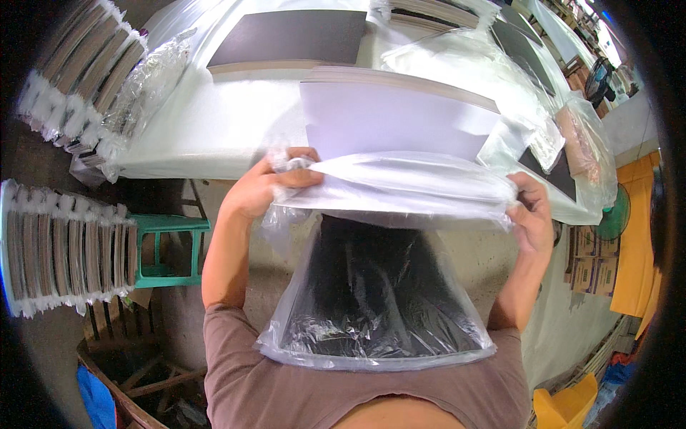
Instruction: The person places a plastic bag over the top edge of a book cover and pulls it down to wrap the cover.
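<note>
Clear plastic bag [371, 300] with dark sheets inside, mouth upward, bottom edge against the chest.

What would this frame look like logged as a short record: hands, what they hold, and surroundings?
left hand: grips the left side of the bag mouth
right hand: grips the right side of the bag mouth
clear plastic bag: hangs down toward the person's chest, with a dark sheet inside
white sheet stack: on the table, just beyond the bag mouth
dark board: flat on the table, farther back
bagged bundles: stacked at left
green stool: under the table edge, left
</note>
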`<state>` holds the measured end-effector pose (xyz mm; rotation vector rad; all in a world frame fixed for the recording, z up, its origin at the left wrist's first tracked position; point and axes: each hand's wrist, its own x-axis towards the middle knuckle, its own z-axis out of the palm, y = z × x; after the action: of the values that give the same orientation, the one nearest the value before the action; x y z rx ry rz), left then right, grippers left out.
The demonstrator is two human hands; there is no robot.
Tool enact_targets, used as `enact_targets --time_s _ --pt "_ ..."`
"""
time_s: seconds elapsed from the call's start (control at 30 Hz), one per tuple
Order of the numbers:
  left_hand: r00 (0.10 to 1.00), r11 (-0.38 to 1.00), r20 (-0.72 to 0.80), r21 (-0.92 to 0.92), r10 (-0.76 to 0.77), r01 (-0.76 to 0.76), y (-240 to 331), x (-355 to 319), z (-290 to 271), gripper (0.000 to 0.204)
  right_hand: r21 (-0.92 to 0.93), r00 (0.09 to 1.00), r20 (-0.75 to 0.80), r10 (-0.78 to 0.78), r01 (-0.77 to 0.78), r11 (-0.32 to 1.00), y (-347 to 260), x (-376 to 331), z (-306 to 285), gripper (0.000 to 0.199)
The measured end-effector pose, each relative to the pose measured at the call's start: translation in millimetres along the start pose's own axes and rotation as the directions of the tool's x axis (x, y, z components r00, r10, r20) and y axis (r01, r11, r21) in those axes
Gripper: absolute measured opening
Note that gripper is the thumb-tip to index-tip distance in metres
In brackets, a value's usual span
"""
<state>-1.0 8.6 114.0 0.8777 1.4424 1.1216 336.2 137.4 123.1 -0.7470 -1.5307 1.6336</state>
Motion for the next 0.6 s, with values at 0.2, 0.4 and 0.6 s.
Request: enact_targets --time_s 0.2,0.4,0.6 --pt "0.993 0.985 0.068 -0.138 -0.1 0.109 -68.4 26.1 -10.6 0.034 0.446 0.949 -0.02 0.314 -0.273 0.852 76.6 -12.9 -13.2 0.048" --pt "0.962 0.865 -0.035 -0.448 -0.27 0.226 -214.0 31.4 -24.1 0.033 0.634 0.864 0.061 0.5 -0.421 0.649 196.4 -43.1 -39.8 0.031" --pt "0.903 0.748 -0.102 -0.604 -0.417 0.277 -326.5 49.6 -19.3 0.02 0.334 0.777 -0.141 0.614 -0.546 0.768 262.7 -49.3 -37.2 0.039"
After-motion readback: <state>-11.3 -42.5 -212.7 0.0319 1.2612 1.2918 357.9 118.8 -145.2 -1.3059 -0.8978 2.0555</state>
